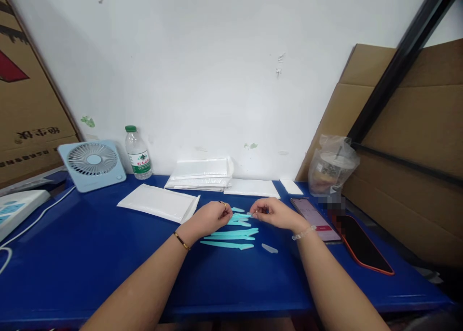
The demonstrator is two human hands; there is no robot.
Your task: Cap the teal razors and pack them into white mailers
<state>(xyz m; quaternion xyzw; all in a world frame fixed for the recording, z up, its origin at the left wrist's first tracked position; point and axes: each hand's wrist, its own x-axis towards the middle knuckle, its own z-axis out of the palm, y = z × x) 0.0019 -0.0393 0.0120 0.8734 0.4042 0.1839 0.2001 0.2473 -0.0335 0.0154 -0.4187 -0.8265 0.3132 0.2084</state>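
Note:
Several turquoise eyebrow razors [231, 235] lie side by side on the blue table in front of me. My left hand [215, 216] is closed at the left ends of the upper razors, pinching the handle of one; its fingers hide part of it. Opposite, my right hand [272, 212] is closed, thumb and fingertips together at the blade end of the razors, on what looks like a small clear blade cover [249, 214]. Another translucent blade cover [269, 248] rests loose on the table, below my right hand.
White padded envelopes [159, 201] lie left of centre, more in a stack [200, 172] by the wall. A blue fan [94, 163] and water bottle [138, 155] stand at left. Two phones [316, 220] [365, 244] and a bagged drink cup [331, 169] are at right. Cardboard flanks both sides.

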